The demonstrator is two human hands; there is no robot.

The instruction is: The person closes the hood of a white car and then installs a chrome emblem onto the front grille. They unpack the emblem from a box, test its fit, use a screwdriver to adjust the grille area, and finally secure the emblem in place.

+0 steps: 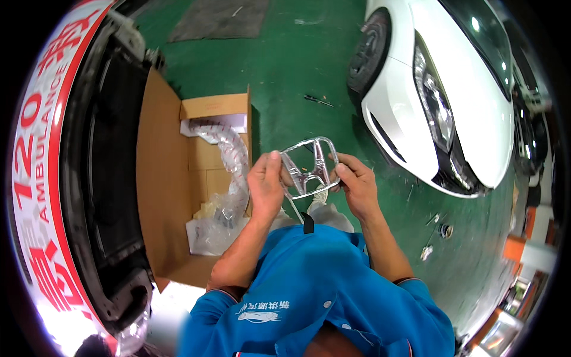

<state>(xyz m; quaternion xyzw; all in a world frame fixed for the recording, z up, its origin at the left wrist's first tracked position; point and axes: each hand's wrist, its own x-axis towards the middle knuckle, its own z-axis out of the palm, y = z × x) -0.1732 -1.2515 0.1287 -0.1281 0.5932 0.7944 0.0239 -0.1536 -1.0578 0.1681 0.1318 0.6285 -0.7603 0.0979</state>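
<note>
Works over a green floor (309, 59), between a red-and-white vehicle (59, 149) at left and a white car (470, 101) at right. Has an open cardboard box (160, 178) just beside the left forearm (244, 247), with clear plastic wrap (229, 146) inside. Pinches opposite edges of a chrome badge (321, 163) between thumb and fingers of left hand (264, 184) and right hand (360, 187), in front of the body. Seems partway along: has the badge bare and in hand, but attached to neither vehicle; cannot tell the amount left.
</note>
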